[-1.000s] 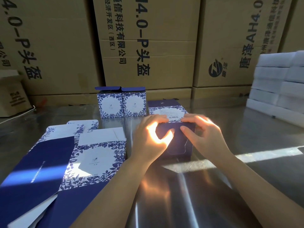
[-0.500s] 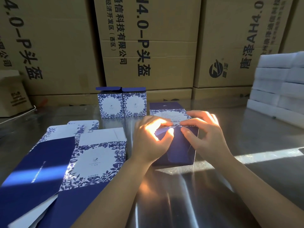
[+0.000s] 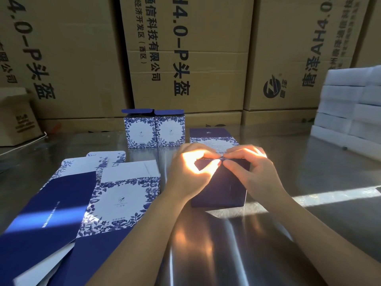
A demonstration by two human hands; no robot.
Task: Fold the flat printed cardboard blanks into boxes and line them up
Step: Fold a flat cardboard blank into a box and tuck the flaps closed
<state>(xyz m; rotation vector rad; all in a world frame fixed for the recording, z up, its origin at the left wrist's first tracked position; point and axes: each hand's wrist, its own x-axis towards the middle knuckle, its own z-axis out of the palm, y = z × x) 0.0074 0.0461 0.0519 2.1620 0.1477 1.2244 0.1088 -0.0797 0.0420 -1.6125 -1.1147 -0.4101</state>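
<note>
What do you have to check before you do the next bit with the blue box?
1. Grip: the left hand and the right hand both pinch the blue box at its top edge: ok.
2. Top closed all the way: cannot tell, the hands hide it.
3. Blue box sits flat on the table: ok.
4. The two finished boxes stand side by side in a row: ok.
5. More flat blanks are waiting on the left: ok.
</note>
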